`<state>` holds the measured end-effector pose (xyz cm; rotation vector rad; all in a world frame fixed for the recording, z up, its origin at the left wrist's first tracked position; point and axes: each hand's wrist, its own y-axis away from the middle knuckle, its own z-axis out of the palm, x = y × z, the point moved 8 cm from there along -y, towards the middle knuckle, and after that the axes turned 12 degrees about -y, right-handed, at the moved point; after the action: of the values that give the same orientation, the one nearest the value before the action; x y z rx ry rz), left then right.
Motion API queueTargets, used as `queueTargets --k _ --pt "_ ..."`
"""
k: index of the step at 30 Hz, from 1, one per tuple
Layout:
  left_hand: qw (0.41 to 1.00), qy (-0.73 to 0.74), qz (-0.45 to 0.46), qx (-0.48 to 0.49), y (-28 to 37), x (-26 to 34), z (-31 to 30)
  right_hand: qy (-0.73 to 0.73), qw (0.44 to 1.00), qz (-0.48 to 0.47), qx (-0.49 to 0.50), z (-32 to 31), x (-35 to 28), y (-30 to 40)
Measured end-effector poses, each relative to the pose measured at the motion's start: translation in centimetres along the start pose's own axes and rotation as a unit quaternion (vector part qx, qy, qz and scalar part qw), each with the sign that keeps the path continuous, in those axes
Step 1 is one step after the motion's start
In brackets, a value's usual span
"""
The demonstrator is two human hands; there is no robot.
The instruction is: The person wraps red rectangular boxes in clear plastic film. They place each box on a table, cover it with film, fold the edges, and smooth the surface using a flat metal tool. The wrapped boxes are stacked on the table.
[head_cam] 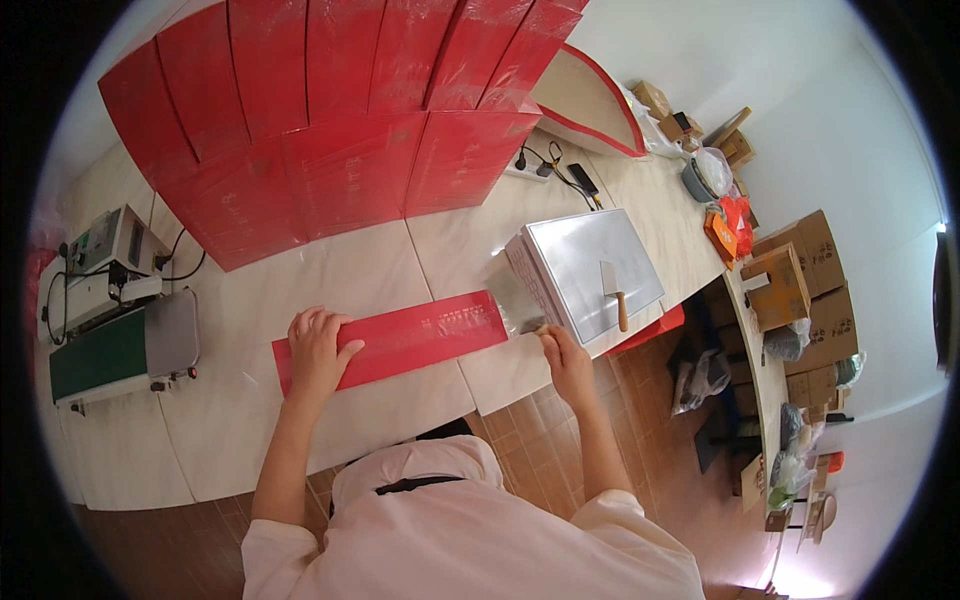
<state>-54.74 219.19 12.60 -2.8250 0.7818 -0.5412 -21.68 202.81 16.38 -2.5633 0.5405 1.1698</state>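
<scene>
A long red box [420, 337] with light printing lies on the marble-patterned table. Across its left end my left hand [319, 349] is spread, fingers toward the far edge and thumb on its top face. Clear plastic film [516, 300] extends past the box's right end. There my right hand [568, 364] grips a small wooden-handled tool [541, 329], seemingly a scraper, against the film; its blade is mostly hidden. Just beyond stands a metal-topped hot plate [570, 247]. A second scraper with a wooden handle [622, 311] lies on that metal top.
Film-wrapped red boxes [337, 165] are stacked at the back. On the left sits a sealing machine [112, 255] with a green conveyor belt [101, 352]. A power strip [525, 171] and a phone [582, 180] lie behind the hot plate. Cardboard cartons [817, 300] stand at right.
</scene>
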Motion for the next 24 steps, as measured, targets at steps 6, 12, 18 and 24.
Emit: queueTargets --k 6,12,18,24 --pt "1.000 0.005 -0.015 -0.006 0.2 -0.3 0.3 -0.013 0.949 -0.191 -0.251 5.7 -6.2 -2.6" --pt "0.999 0.002 -0.018 -0.038 -0.1 0.3 -0.3 -0.032 0.921 -0.198 -0.334 9.5 -6.5 -7.3" --pt "0.999 -0.008 -0.022 -0.029 0.2 0.1 -0.1 -0.044 0.910 -0.217 -0.350 7.5 -6.0 -8.7" --pt "0.999 0.002 -0.025 -0.038 -0.1 0.1 -0.2 0.012 0.933 -0.160 -0.321 4.1 -1.2 -9.9"
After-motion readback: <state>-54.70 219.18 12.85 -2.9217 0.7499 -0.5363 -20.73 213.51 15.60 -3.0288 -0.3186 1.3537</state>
